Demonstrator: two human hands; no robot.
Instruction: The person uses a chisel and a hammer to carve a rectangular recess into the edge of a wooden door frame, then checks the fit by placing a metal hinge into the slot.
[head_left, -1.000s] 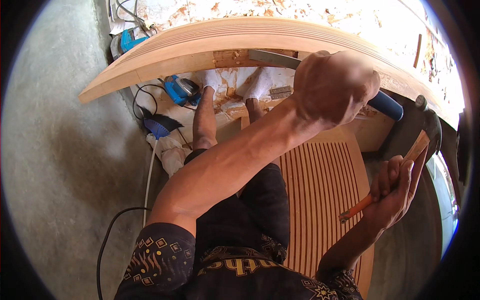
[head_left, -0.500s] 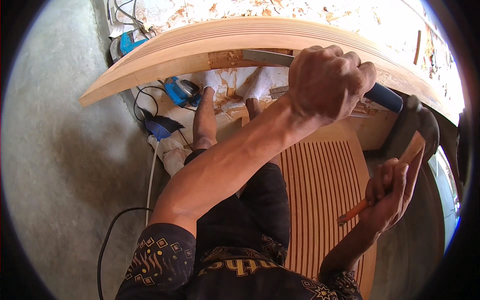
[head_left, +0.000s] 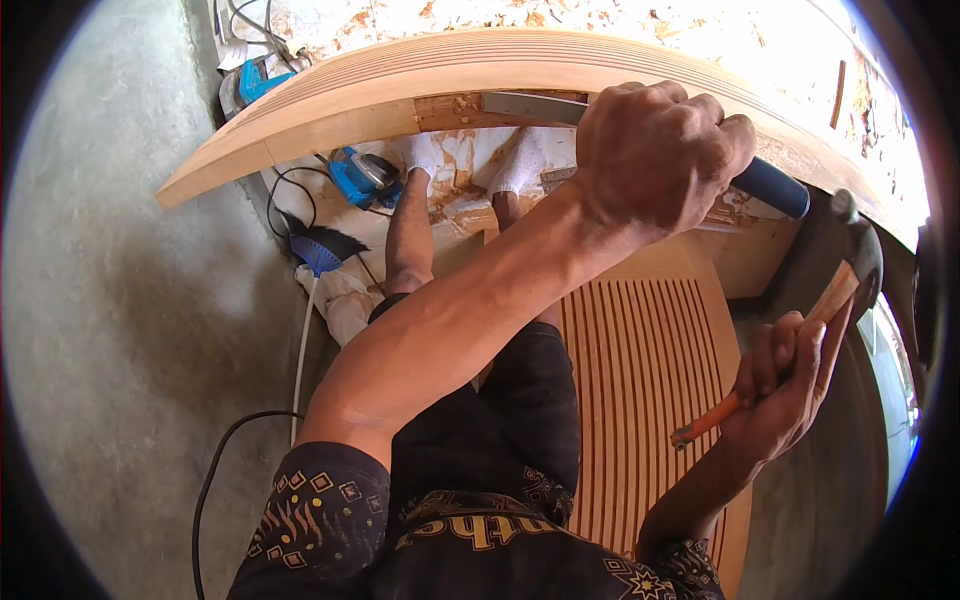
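Note:
My left hand (head_left: 660, 160) is shut around a chisel with a blue handle (head_left: 775, 187). The chisel's steel blade (head_left: 530, 107) lies in a rough notch on the underside of a long curved wooden beam (head_left: 350, 90). Lower right, my right hand (head_left: 780, 390) grips the wooden handle of a hammer. The dark hammer head (head_left: 850, 250) is held up just right of the chisel's handle end, apart from it. My feet in white socks (head_left: 430, 155) stand under the beam.
A grooved wooden panel (head_left: 640, 380) lies beside my legs. A blue power tool (head_left: 360, 178), a blue brush (head_left: 320, 250), a white cloth (head_left: 345, 300) and a black cable (head_left: 230, 440) lie on the concrete floor to the left. Wood chips cover the ground beyond the beam.
My left hand and the chisel have shifted slightly left along the beam. The hammer stays raised in nearly the same spot.

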